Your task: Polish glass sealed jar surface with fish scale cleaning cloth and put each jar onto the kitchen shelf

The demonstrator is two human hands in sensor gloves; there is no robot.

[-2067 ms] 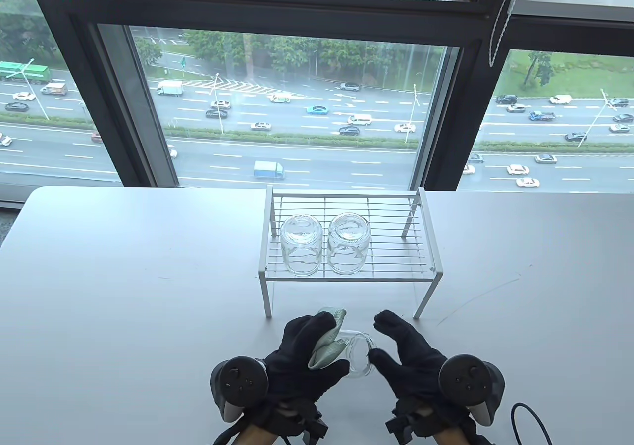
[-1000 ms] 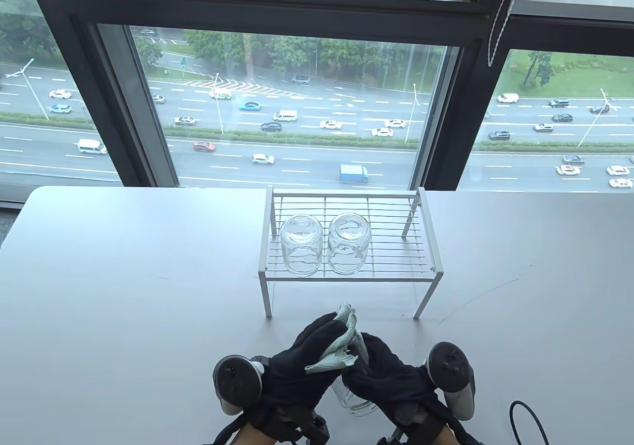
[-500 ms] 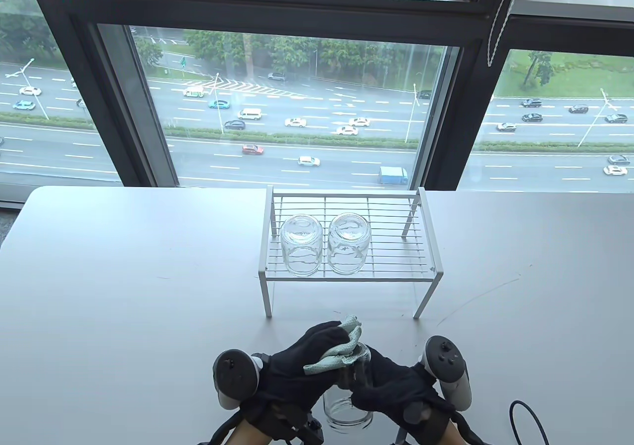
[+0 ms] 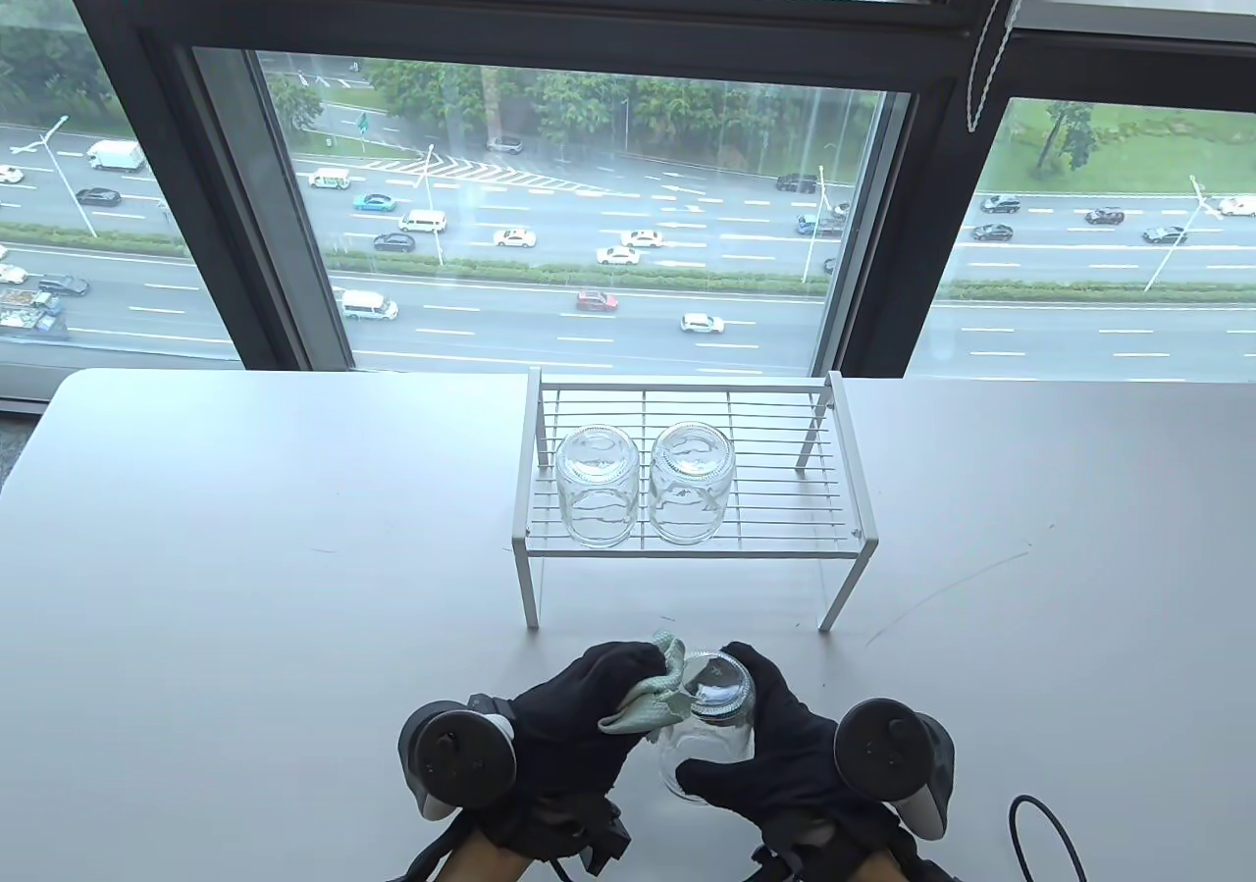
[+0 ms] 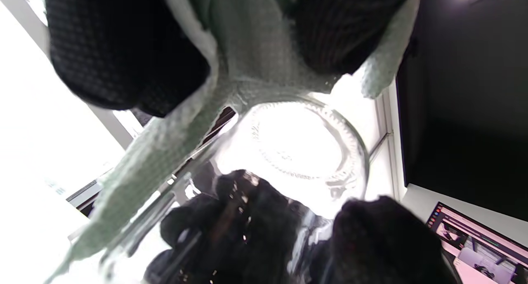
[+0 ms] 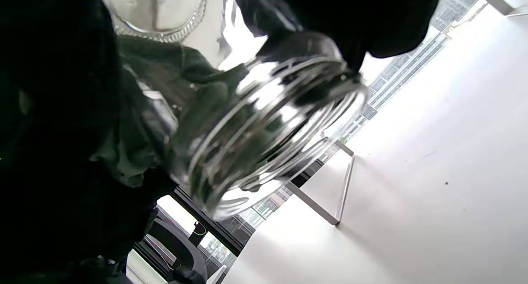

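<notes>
A clear glass jar [image 4: 708, 730] is held above the table near its front edge, base tilted up and away from me. My right hand [image 4: 770, 735] grips its right side, thumb curled under near the mouth. My left hand [image 4: 603, 700] pinches a pale green cloth [image 4: 650, 698] and presses it against the jar's upper left side. The left wrist view shows the cloth [image 5: 247, 69] bunched over the jar's base [image 5: 301, 148]. In the right wrist view the jar's threaded mouth [image 6: 264, 127] fills the middle. Two other jars [image 4: 595, 485] [image 4: 691, 480] stand upside down on the white wire shelf [image 4: 775, 490].
The shelf's right half is bare wire. Its front legs [image 4: 530, 588] stand just beyond my hands. A black cable [image 4: 1050, 833] loops at the table's bottom right. A large window runs along the table's far edge.
My right hand has rolled back and turned the jar, so its base now faces up and its mouth is higher. The left hand kept the cloth against the glass and slid slightly left.
</notes>
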